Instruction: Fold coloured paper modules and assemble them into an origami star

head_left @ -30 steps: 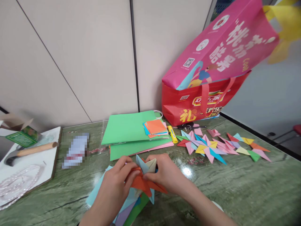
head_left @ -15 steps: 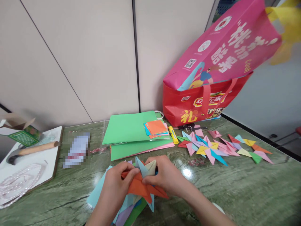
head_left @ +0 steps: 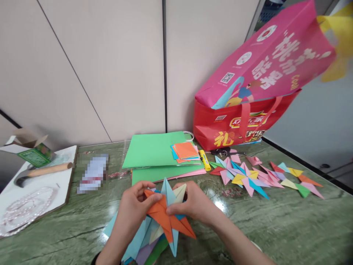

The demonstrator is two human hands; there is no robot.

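Note:
Between my two hands is a folded paper star (head_left: pixel 169 217) with orange, light blue, cream and darker blue points. My left hand (head_left: pixel 138 206) pinches an orange point at its upper left, thumb in front and fingers behind. On the other side, my right hand (head_left: pixel 194 202) grips the star near the cream point, its thumb pressed close to the centre. Beneath and behind the star lie sheets of coloured paper (head_left: pixel 135 243) in light blue, purple and green, partly hidden by my left arm and the star.
Green paper packs (head_left: pixel 154 151) lie by the wall, with small coloured squares (head_left: pixel 186 151) on top. A yellow glue stick (head_left: pixel 204 160) is beside them. Finished paper stars (head_left: pixel 245 178) spread to the right, before a red bag (head_left: pixel 220 129). At left, a sickle (head_left: pixel 46 171) rests on a white board (head_left: pixel 63 187).
The star has turned and tilted in my hands, so its front shows more fully and its light blue points stand nearly vertical. Both hands still hold it. The view has shifted slightly.

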